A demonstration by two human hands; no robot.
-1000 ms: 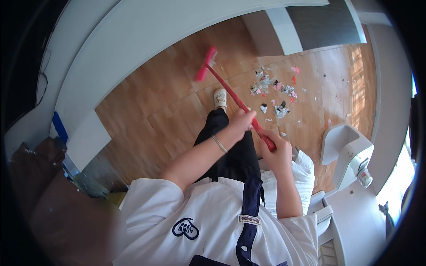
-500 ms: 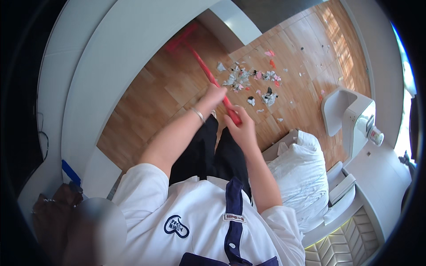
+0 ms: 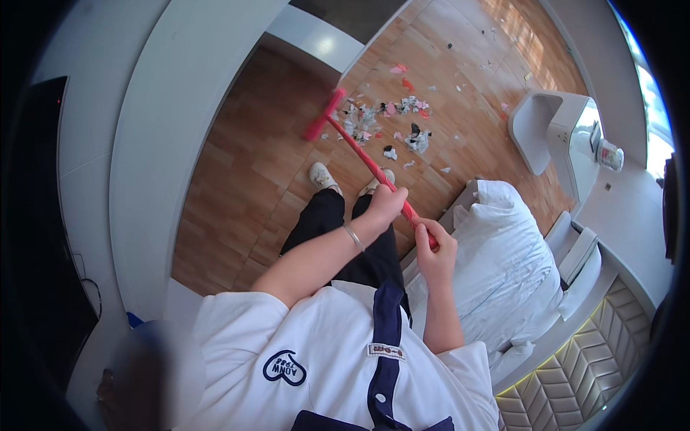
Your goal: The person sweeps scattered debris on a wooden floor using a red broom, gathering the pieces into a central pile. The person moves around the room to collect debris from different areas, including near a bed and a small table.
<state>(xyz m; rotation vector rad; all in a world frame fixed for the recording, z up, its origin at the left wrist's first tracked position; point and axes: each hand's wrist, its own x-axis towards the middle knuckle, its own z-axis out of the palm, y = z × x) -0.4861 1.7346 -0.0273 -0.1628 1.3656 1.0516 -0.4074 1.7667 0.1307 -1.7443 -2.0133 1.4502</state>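
I hold a red broom (image 3: 364,156) slanting across in front of me. My left hand (image 3: 387,204) wraps round the middle of its handle, and a bracelet sits on that wrist. Further up the handle, my right hand (image 3: 436,251) grips close to the top end. The pink-red broom head (image 3: 325,116) rests at the left edge of a scattered heap of litter (image 3: 361,121). White, grey and black scraps make up the heap, with pink and orange bits among them. A clump of paper scraps (image 3: 416,140) lies to its right.
Wood-look floor (image 3: 237,165) spreads round my feet. A white cabinet (image 3: 316,44) stands at the far left, beside a long white counter (image 3: 169,129). On the right are a white chair-like unit (image 3: 568,133) and a bed with white bedding (image 3: 496,266). Smaller scraps dot the far floor.
The broom head has come away from the cabinet corner, nearer to me and rightward, up to the litter's left edge. Both hands have shifted right along with the handle. My view has also shifted.
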